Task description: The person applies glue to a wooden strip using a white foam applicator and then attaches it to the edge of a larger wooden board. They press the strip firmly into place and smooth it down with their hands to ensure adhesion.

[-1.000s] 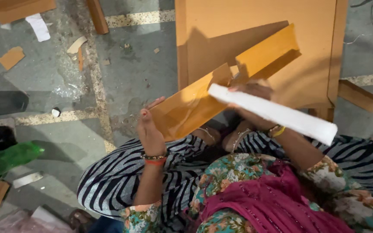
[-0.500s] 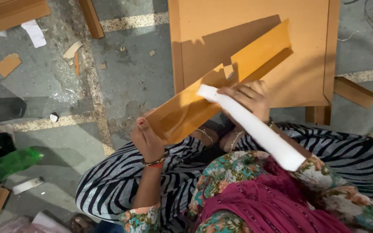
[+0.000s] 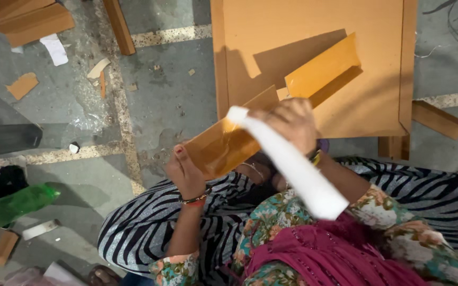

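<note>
Orange-brown laminate strip (image 3: pixel 271 114) is held slantwise above the wooden panel (image 3: pixel 314 42) on the floor. Left hand (image 3: pixel 186 172) clasps the strip's lower end, fingers closed on its edge. Right hand (image 3: pixel 287 124) grips a white rolled sheet (image 3: pixel 287 159) against the strip's middle.

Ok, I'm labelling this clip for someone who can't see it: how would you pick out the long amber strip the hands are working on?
Start at the big tan board lying on the grey floor. Slanting across its near edge is a long glossy amber strip, with the left hand at its lower end and the right hand near its middle. Unlike the dull wood offcuts around, it shines, and a white roll crosses it.
</note>
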